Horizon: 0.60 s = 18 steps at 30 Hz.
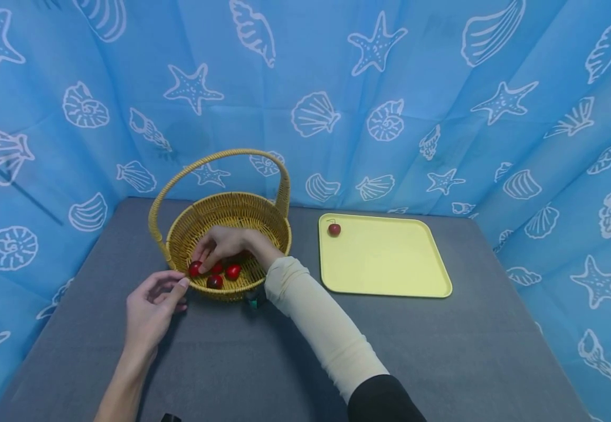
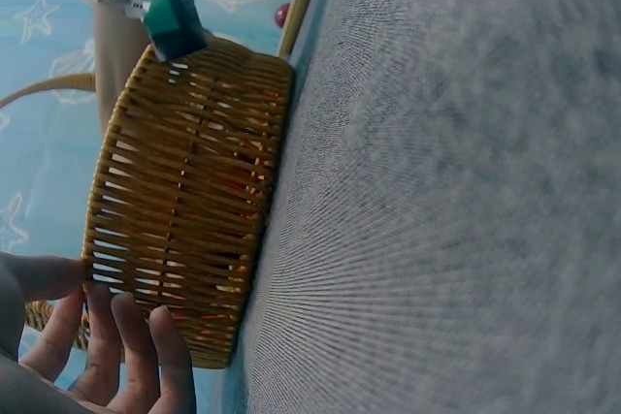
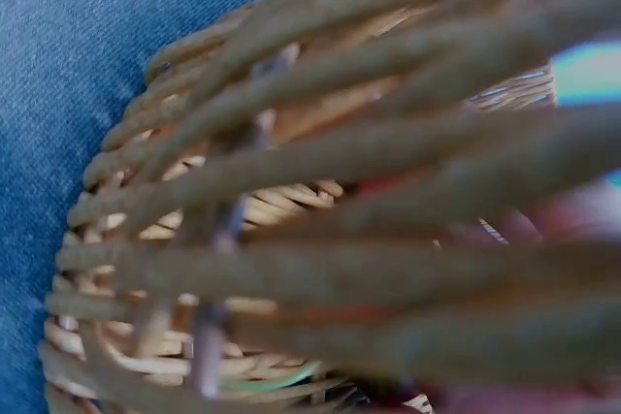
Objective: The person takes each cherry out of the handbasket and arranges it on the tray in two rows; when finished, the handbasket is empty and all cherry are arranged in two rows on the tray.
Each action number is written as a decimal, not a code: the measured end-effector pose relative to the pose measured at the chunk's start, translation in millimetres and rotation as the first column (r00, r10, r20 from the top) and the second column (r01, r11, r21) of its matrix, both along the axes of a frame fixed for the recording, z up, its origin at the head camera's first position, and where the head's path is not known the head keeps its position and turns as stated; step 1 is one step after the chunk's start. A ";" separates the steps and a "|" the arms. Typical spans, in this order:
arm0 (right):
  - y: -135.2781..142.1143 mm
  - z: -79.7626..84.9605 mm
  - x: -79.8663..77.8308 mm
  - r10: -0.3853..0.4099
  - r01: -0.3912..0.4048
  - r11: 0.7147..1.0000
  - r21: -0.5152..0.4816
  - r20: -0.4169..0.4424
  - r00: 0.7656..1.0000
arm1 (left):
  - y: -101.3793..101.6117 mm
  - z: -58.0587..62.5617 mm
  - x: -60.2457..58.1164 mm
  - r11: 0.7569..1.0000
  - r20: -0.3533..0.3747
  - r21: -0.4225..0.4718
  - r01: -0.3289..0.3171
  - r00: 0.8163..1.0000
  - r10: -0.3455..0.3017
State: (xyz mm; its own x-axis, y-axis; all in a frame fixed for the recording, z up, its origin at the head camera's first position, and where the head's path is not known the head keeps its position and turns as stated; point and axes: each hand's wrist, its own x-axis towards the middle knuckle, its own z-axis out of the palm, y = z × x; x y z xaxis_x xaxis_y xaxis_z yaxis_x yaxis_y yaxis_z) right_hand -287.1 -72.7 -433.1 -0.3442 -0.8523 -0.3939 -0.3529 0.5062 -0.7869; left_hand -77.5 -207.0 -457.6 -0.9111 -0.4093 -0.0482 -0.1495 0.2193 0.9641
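A wicker basket (image 1: 231, 202) with a tall arched handle stands on the left part of the table. My left hand (image 1: 152, 305) pinches its near-left rim between thumb and fingers; the left wrist view shows the other fingers (image 2: 136, 351) along the woven side. Inside the basket, my right hand (image 1: 223, 243) reaches down and pinches a dark red cherry (image 1: 194, 269) near the left wall. Close by lie another dark cherry (image 1: 214, 282) and a brighter red cherry (image 1: 233, 271), with one more partly under the hand. Blurred wicker (image 3: 291, 269) fills most of the right wrist view.
On the right lies a yellow tray (image 1: 384, 258), with a single stemmed cherry (image 1: 334, 229) at its far left corner. Grey cloth (image 1: 443, 351) covers the table. A blue curtain (image 1: 337, 76) with shell prints hangs behind it.
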 end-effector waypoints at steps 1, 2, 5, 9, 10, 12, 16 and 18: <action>0.4 0.6 -0.1 0.001 -0.001 1.000 0.000 -0.003 1.000 | 0.2 0.4 0.0 1.000 -0.001 0.001 -0.003 1.000 0.003; 1.2 1.3 -0.2 0.000 0.000 1.000 -0.001 -0.005 1.000 | 0.2 0.5 0.0 1.000 0.001 -0.001 -0.004 1.000 0.004; 5.4 3.3 -0.8 -0.008 0.008 1.000 -0.008 -0.012 1.000 | 0.4 0.3 -0.1 1.000 0.006 -0.007 -0.008 1.000 0.008; 15.6 8.6 -3.9 -0.023 0.022 0.999 -0.034 -0.026 0.999 | 0.7 -0.5 -0.1 1.000 0.003 -0.002 -0.014 1.000 0.014; 18.7 10.9 -5.1 -0.021 0.019 0.999 -0.045 -0.033 0.999 | 0.6 -0.6 -0.1 1.000 0.003 0.003 -0.014 1.000 0.014; 24.9 16.3 -7.7 -0.023 0.020 0.998 -0.064 -0.033 0.999 | 0.0 -0.6 -0.1 1.000 0.003 0.016 -0.013 1.000 0.013; 38.1 30.5 -12.6 -0.018 0.014 0.995 -0.101 -0.037 0.999 | -1.0 0.0 -0.5 0.999 0.008 0.037 -0.008 1.000 0.008; 44.3 38.1 -14.8 -0.023 0.018 0.993 -0.113 -0.043 0.999 | -1.2 0.1 -0.7 0.999 0.011 0.041 -0.009 1.000 0.008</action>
State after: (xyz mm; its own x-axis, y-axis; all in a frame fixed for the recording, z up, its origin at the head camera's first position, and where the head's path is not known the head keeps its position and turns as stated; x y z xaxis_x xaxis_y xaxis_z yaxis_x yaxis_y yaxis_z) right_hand -301.9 -28.4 -395.0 -0.3774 -0.8829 -0.2796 -0.3792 0.4227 -0.8231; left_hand -78.2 -208.2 -457.5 -0.9069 -0.4147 -0.0751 -0.1618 0.1782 0.9706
